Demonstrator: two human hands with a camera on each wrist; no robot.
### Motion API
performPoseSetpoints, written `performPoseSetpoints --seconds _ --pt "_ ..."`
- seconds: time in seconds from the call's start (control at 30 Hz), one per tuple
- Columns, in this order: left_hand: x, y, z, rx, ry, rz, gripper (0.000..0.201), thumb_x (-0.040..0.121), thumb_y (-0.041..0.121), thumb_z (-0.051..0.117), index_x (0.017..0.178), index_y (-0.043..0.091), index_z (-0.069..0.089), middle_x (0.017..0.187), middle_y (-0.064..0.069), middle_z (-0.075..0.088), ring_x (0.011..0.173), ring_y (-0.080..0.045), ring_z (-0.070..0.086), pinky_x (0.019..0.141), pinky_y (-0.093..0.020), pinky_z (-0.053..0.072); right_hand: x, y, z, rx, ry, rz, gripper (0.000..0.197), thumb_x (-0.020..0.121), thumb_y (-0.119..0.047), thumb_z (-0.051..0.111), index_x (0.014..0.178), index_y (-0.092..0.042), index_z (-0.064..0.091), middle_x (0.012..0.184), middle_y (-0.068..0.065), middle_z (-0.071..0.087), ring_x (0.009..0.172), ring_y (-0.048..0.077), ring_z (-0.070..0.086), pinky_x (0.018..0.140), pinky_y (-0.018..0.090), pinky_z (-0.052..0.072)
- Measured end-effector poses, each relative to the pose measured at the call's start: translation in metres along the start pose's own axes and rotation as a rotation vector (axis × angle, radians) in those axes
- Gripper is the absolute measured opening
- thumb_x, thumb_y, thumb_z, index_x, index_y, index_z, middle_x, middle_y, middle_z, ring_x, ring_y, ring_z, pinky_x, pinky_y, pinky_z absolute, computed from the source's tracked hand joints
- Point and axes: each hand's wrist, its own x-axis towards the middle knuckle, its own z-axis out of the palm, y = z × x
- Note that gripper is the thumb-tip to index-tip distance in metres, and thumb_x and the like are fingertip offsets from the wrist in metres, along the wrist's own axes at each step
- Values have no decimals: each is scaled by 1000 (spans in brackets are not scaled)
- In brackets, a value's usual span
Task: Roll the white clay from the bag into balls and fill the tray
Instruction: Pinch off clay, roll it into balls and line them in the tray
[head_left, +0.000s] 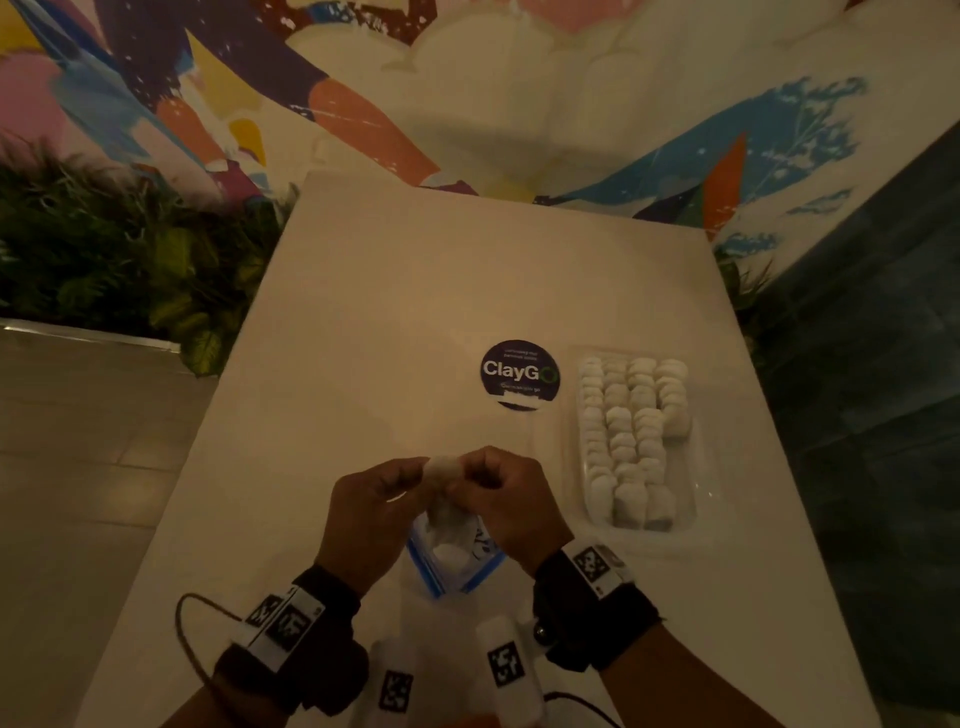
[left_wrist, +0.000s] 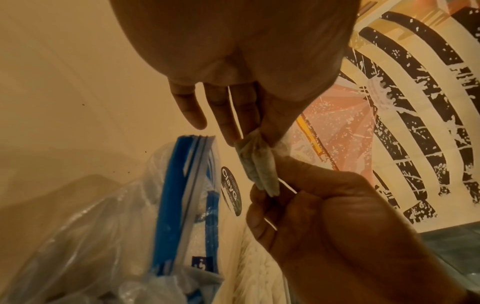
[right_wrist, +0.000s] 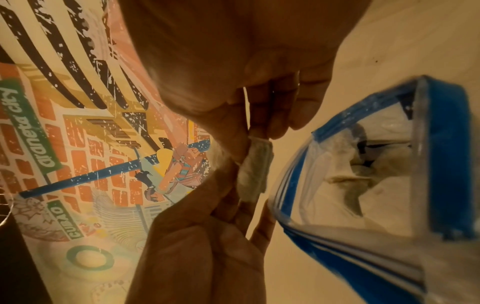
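**Pulling one small piece of clay over the open bag**

Nearest to us, the zip bag (head_left: 457, 558) lay on the white table (head_left: 415, 291) with its blue mouth open, and more white clay was visible inside it. Just above the bag, we held a small lump of clay (head_left: 440, 470) between both hands. Our left hand (head_left: 371, 512) pinched one end of it with the thumb and the fingertips, and the little finger stood free. Our right hand (head_left: 506, 501) was curled, and its thumb and fingers pinched the other end. In the wrist views the lump looked flat and folded, not round.

To do this step well, we judged that the piece should be about as big as the balls in the tray. We should keep it over the bag, so that any crumb falls back inside. Before we roll it, the folds should be pressed together, otherwise the ball may crack.

Farther away, to the right, stood the clear plastic tray (head_left: 698, 499). White clay balls (head_left: 631, 415) filled most of it in rows; the right side still had free room. Beside the tray a round ClayGo sticker (head_left: 519, 374) was on the table.
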Motion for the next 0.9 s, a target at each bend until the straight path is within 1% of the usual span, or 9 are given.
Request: performPoseSetpoints --seconds 0.07,0.17,0.23,0.3,0.43,0.5,0.57,0.7,0.9 --pt "1 -4 1 88 -22 4 15 81 13 69 93 23 72 92 3 74 91 -15 68 89 -45 53 1 2 -8 -82 8 -16 10 81 -15 72 77 -21 65 70 -6 67 63 2 63 62 18 52" --pt "2 -12 -3 258 -54 48 19 78 28 76 90 37 66 99 22 66 95 4 61 89 -32 49 1 5 -33 -170 58 -17 21 77 -10 74 70 -27 64 71 -5 67 67 7 61 71 30 56" --pt "4 -18 -6 345 -96 61 16 77 32 74 89 39 65 105 27 61 98 2 59 86 -29 46 2 2 -64 -171 132 -4 25 76 -1 73 71 -23 63 70 -5 65 62 2 58 67 23 52" --pt "4 -24 -8 416 -144 12 19 80 21 73 89 35 65 107 28 54 100 -7 57 86 -28 42 5 -1 -108 -223 249 12 19 76 4 71 79 -14 65 73 -2 65 64 1 57 66 18 46" --pt "1 -30 -6 490 -211 -26 16 82 17 70 95 27 67 105 22 55 98 -10 55 82 -23 39 20 8 -208 -584 494 115 16 78 -13 74 94 -12 71 88 2 67 84 16 60 75 23 40" --pt "0 -30 -4 479 -218 -24 15 83 16 69 93 27 67 104 25 54 94 -7 55 78 -19 38 26 20 -237 -710 499 212 13 81 -17 71 94 -16 70 93 4 68 90 22 60 76 25 40" --pt "0 -31 -3 457 -221 -42 14 83 16 69 91 28 67 105 26 54 94 -6 55 80 -22 40 34 31 -248 -789 474 272 11 81 -18 70 92 -18 69 99 6 69 93 26 62 77 28 45" --pt "2 -31 -3 474 -216 -73 13 82 18 70 88 29 67 105 20 57 95 -9 57 82 -29 41 45 47 -241 -935 430 341 13 84 -19 65 97 -18 69 104 9 68 96 29 62 83 35 50" --pt "2 -28 -6 471 -201 -95 16 82 14 69 85 29 66 104 13 59 93 -14 58 79 -32 45 55 56 -231 -1141 350 425 16 83 -27 62 98 -22 66 102 6 65 94 29 62 83 40 53"
